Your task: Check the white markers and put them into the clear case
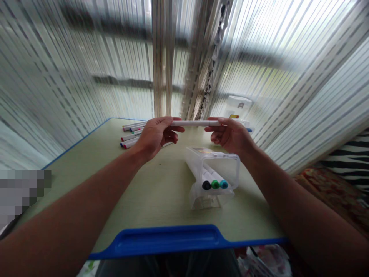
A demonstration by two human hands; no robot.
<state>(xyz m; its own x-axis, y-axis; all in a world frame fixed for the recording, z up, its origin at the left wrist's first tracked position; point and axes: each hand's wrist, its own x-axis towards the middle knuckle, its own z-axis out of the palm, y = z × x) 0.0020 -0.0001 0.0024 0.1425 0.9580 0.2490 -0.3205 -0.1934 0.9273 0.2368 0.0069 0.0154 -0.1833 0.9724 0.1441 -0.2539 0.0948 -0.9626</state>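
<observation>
A white marker pen [196, 123] is held level above the far part of the table, one end in each hand. My left hand [157, 135] pinches its left end between thumb and fingers. Its right end sits in the grip of my right hand [230, 132]. Both tips of the marker are covered by my fingers. Below it, a clear plastic case [193, 163] lies on its side with its mouth facing me. Inside rest three markers with a black cap [206, 185], a green cap [215, 184] and a blue cap [223, 184].
Several white markers [131, 137] with coloured ends lie on the table [150, 192], beyond my left forearm. A blue edge with a shallow tray [170, 237] runs along the near side. A white package [239, 105] stands behind my right hand. Sheer striped curtains [123, 61] hang behind the table.
</observation>
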